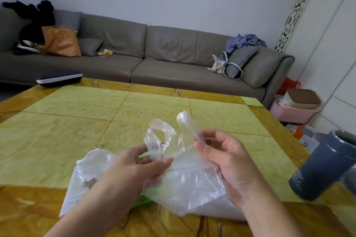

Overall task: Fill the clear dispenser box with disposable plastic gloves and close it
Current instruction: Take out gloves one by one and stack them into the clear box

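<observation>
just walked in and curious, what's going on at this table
A person is working a bunch of thin clear plastic gloves over the yellow table. The left hand pinches the bunch; the right hand holds a glove's edge. A dark canister stands at the right. No dispenser box is clearly visible.

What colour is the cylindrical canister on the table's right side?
Dark blue-grey canister with a silver rim; head view.

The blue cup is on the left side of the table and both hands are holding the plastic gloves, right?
Not quite. The head view shows the blue cup on the right side of the table. Both hands, left and right, do hold the plastic gloves.
</observation>
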Demonstrator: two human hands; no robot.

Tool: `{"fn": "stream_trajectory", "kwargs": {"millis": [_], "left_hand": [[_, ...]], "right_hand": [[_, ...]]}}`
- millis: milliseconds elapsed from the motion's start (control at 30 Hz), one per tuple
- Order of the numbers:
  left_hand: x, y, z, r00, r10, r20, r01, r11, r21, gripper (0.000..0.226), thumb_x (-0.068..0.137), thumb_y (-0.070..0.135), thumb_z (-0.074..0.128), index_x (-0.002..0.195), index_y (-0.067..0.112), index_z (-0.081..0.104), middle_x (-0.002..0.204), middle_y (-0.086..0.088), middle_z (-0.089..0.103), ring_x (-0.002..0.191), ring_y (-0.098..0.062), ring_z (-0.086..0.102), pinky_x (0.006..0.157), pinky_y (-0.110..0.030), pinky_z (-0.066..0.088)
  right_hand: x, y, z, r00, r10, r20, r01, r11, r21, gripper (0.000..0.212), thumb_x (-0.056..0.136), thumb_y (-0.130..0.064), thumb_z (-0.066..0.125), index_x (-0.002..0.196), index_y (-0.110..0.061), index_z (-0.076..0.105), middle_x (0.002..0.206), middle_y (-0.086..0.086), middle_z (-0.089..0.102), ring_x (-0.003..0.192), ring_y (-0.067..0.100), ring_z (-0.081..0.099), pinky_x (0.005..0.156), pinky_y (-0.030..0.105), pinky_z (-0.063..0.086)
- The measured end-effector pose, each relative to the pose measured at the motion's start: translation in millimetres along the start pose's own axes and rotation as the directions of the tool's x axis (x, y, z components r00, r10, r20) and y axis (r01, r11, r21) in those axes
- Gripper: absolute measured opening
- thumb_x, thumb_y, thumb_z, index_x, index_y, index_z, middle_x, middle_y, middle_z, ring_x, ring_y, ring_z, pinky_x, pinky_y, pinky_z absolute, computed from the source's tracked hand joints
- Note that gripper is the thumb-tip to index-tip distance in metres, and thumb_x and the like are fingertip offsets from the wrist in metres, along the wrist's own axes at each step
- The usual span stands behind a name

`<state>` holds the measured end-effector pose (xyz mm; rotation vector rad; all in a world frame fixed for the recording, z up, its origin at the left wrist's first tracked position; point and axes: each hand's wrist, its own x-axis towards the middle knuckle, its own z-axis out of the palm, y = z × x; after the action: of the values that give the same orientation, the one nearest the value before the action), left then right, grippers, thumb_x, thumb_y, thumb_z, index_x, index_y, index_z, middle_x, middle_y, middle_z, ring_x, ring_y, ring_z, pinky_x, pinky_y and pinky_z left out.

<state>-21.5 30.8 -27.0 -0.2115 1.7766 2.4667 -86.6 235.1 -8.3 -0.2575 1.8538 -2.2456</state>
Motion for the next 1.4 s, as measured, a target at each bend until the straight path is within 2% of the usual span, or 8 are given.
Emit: {"fn": "stream_trajectory", "kwargs": {"millis": [200, 333, 467, 800, 1000, 1233, 1333, 1400], "left_hand": [[4, -4, 1, 0.977, 0.209, -0.046, -0.201, 0.97, 0.14, 0.041, 0.083, 0.002, 0.08, 0.114, 0.028, 0.076, 0.1, -0.021, 0.067, 0.07, -0.027, 0.053, 0.066, -0.033, 0.044], [2, -5, 4, 0.972, 0.234, 0.006, -0.233, 0.962, 0.142, 0.036, 0.083, -0.002, 0.078, 0.108, 0.025, 0.077, 0.083, -0.009, 0.058, 0.058, -0.022, 0.049, 0.053, -0.023, 0.045], [4, -7, 3, 0.968, 0.252, 0.011, -0.251, 0.957, 0.147, 0.032, 0.084, -0.001, 0.076, 0.109, 0.019, 0.077, 0.081, -0.009, 0.053, 0.058, -0.023, 0.047, 0.051, -0.024, 0.044], [3, -7, 2, 0.96, 0.279, -0.008, -0.271, 0.937, 0.221, 0.019, 0.086, 0.004, 0.077, 0.098, 0.019, 0.078, 0.077, -0.013, 0.058, 0.058, -0.022, 0.048, 0.057, -0.023, 0.043], [5, -8, 4, 0.933, 0.337, -0.128, -0.313, 0.934, 0.175, 0.013, 0.084, 0.007, 0.078, 0.096, 0.009, 0.076, 0.072, -0.011, 0.058, 0.055, -0.018, 0.05, 0.054, -0.016, 0.04], [6, -2, -1, 0.946, 0.297, -0.128, -0.284, 0.953, 0.109, 0.018, 0.075, 0.014, 0.081, 0.092, 0.009, 0.077, 0.08, -0.009, 0.062, 0.067, -0.022, 0.054, 0.068, -0.038, 0.042], [4, -4, 4, 0.882, 0.422, -0.212, -0.379, 0.9, 0.215, 0.012, 0.082, 0.012, 0.079, 0.094, 0.016, 0.079, 0.075, -0.008, 0.063, 0.062, -0.017, 0.055, 0.064, -0.027, 0.045], [3, -5, 7, 0.829, 0.484, -0.28, -0.418, 0.869, 0.264, 0.009, 0.085, 0.011, 0.079, 0.092, 0.017, 0.079, 0.07, -0.008, 0.064, 0.056, -0.011, 0.054, 0.057, -0.015, 0.044]], "right_hand": [[1, -1, -7, 0.997, 0.038, -0.06, -0.033, 0.996, 0.079, 0.013, 0.088, -0.002, 0.076, 0.09, -0.013, 0.07, 0.081, 0.009, 0.055, 0.059, 0.018, 0.033, 0.05, 0.029, 0.025], [1, -2, -7, 0.997, 0.038, -0.07, -0.032, 0.996, 0.086, 0.022, 0.079, -0.005, 0.08, 0.098, -0.01, 0.071, 0.083, 0.009, 0.059, 0.07, 0.023, 0.05, 0.052, 0.029, 0.037], [-2, -5, -3, 0.991, 0.13, 0.037, -0.135, 0.979, 0.152, 0.015, 0.078, -0.009, 0.079, 0.093, -0.006, 0.076, 0.075, 0.005, 0.064, 0.059, 0.016, 0.057, 0.042, 0.024, 0.041], [1, 1, -8, 0.982, -0.042, -0.183, 0.057, 0.995, 0.079, 0.013, 0.099, -0.017, 0.068, 0.094, -0.008, 0.076, 0.074, 0.011, 0.05, 0.057, 0.021, 0.047, 0.045, 0.03, 0.038], [-5, -4, -7, 0.982, 0.134, 0.136, -0.121, 0.988, -0.1, 0.031, 0.087, -0.023, 0.086, 0.1, -0.001, 0.069, 0.079, 0.017, 0.063, 0.063, 0.028, 0.058, 0.048, 0.034, 0.047], [-2, -9, -22, 0.997, 0.08, -0.007, -0.08, 0.993, -0.09, 0.017, 0.089, -0.025, 0.08, 0.096, -0.01, 0.076, 0.076, 0.013, 0.057, 0.056, 0.021, 0.049, 0.047, 0.029, 0.035], [-7, -13, -26, 0.969, 0.194, 0.151, -0.167, 0.97, -0.177, 0.041, 0.077, -0.028, 0.087, 0.106, -0.004, 0.074, 0.076, 0.01, 0.065, 0.056, 0.02, 0.051, 0.042, 0.028, 0.037], [-8, -14, -29, 0.959, 0.202, 0.199, -0.151, 0.958, -0.243, 0.021, 0.078, -0.016, 0.087, 0.09, -0.006, 0.073, 0.068, 0.009, 0.06, 0.052, 0.018, 0.048, 0.045, 0.028, 0.037]]}}
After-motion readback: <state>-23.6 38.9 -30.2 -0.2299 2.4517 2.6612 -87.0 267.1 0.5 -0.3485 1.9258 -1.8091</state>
